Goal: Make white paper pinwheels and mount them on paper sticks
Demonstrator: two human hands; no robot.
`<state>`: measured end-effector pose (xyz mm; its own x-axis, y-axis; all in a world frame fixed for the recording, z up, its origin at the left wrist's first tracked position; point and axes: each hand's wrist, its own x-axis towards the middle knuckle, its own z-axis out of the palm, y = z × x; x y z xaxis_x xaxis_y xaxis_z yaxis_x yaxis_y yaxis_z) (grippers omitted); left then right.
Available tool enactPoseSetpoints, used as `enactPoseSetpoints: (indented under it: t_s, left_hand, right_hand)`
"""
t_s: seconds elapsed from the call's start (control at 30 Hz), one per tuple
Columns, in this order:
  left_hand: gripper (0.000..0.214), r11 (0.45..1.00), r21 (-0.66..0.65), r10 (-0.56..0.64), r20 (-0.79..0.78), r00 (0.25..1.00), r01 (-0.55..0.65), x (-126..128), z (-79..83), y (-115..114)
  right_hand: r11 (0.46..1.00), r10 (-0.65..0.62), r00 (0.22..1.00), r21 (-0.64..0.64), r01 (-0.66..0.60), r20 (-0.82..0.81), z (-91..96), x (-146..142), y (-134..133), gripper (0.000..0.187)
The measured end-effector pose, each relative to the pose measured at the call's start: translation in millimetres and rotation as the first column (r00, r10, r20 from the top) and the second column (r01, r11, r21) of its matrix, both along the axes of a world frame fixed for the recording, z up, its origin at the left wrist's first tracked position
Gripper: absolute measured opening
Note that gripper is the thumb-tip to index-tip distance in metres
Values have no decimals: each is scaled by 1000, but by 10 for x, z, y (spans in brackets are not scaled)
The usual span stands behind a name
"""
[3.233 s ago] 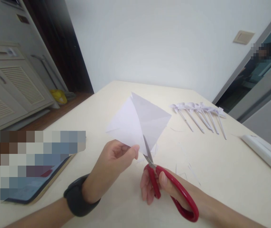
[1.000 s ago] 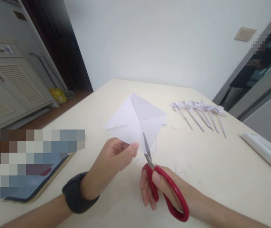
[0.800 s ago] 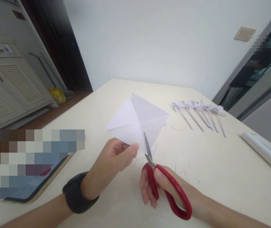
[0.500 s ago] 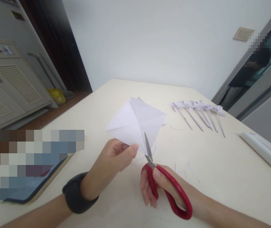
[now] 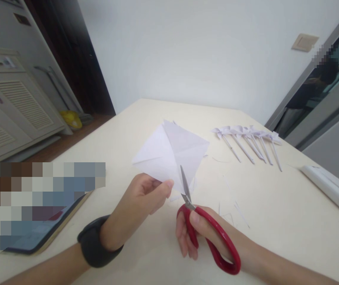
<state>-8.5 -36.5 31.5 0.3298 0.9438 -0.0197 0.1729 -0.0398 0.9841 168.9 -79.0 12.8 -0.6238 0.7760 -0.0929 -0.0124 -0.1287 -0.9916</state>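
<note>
My left hand, with a black band on its wrist, pinches the near edge of a creased white paper square. The sheet is turned cornerwise, and a fold line runs from its far corner toward me. Red-handled scissors are gripped in my right hand. One blade lies over the paper at its near corner; the other is mostly hidden beneath the sheet. The blades are a little apart.
Several white paper pinwheels on paper sticks lie in a row at the back right. Thin paper scraps are scattered right of the sheet. A white bundle rests at the right edge, a blurred-out tablet-like device at the left.
The right half of the paper has shifted very slightly outward to the right. Both hands and the scissors look almost unmoved.
</note>
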Motion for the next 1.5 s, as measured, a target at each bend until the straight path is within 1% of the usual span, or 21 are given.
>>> enactPoseSetpoints:
  t_s: [0.17, 0.33, 0.6, 0.77, 1.03, 1.2, 1.33, 1.5]
  left_hand:
    - [48, 1000, 0, 8, 9, 1000, -8, 4, -3, 3]
    - [48, 1000, -4, 11, 4, 1000, -11, 1, 1, 1]
    - [48, 1000, -2, 11, -20, 1000, -11, 8, 19, -4]
    - [47, 1000, 12, 21, -28, 999, -21, 33, 44, -12]
    - [46, 999, 26, 39, -56, 998, -38, 34, 53, -4]
    - [46, 999, 24, 23, -50, 998, -22, 41, 61, -9]
    - [46, 999, 32, 40, -69, 997, -38, 50, 58, -10]
    - [46, 999, 26, 34, -44, 998, -33, 47, 39, 4]
  right_hand:
    - [1000, -10, 1000, -20, 10, -5, -30, 2, -5, 51]
    - [1000, -16, 1000, -7, 16, -12, -24, 7, -15, 51]
    - [1000, -28, 998, -2, 28, 57, 9, -1, -5, 54]
    - [1000, -28, 998, 8, 28, 56, 20, 1, -26, 54]
    - [999, -32, 998, 9, 32, 46, -50, -4, -29, 53]
    - [999, -34, 998, 23, 33, 51, -82, 7, -28, 53]
    - [999, -42, 998, 31, 41, 52, -118, 7, -31, 52]
    - [998, -51, 998, 33, 49, 49, -144, -3, -32, 52]
